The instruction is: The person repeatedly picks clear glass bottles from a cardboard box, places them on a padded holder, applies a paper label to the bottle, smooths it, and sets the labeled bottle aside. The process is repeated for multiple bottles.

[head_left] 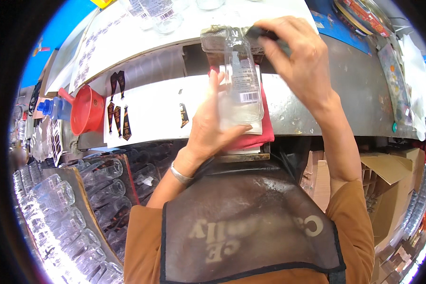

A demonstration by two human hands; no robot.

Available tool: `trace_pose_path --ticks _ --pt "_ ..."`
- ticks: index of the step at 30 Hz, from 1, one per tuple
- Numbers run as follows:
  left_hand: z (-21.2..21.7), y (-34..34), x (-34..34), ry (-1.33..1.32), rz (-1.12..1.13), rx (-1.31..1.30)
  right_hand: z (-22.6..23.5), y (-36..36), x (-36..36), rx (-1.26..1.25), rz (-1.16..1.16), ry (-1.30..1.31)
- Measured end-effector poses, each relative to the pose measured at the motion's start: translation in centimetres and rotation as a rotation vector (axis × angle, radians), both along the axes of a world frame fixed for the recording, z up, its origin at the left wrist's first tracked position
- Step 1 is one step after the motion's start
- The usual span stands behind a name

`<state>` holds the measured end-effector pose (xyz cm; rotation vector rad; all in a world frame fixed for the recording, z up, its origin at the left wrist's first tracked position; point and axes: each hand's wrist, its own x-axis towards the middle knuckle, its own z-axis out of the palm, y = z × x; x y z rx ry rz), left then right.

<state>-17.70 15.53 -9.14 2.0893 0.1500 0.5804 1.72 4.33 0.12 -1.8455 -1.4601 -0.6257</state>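
A clear glass bottle [241, 87] with a printed panel and barcode lies above a folded red cloth [255, 141] at the bench's front edge. My left hand [208, 116] grips it along the left side and base, thumb and fingers curved round it. Beside the neck, my right hand [298, 59] pinches a small dark, flat piece [262, 34] whose kind I cannot make out. Whether that piece touches the glass is unclear. Dark tie-shaped labels [117, 120] with gold print lie on a white sheet [149, 111] left of the bottle, and another such label [183, 116] lies nearer my left hand.
A red plastic dipper [87, 110] sits at the sheet's left, beside a blue-capped bottle [57, 109]. More clear bottles [163, 16] stand on the raised white shelf [189, 31]. Below the bench are racks of glass bottles [61, 199] at left and cardboard boxes [388, 177] at right.
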Motion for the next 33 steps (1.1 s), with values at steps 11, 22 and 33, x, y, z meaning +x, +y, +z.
trace_pose_path --ticks 11,22,33 --pt "-0.5 -1.2 0.2 -0.074 0.072 0.115 -0.4 -1.7 -5.8 -0.430 0.467 0.205" --pt "-0.4 -0.9 -0.5 0.002 0.059 -0.027 -2.0 -0.8 -2.9 -0.226 0.275 0.193" --pt "-0.6 0.8 -0.8 0.071 -0.044 -0.054 -2.4 -1.1 1.6 0.023 0.017 0.167"
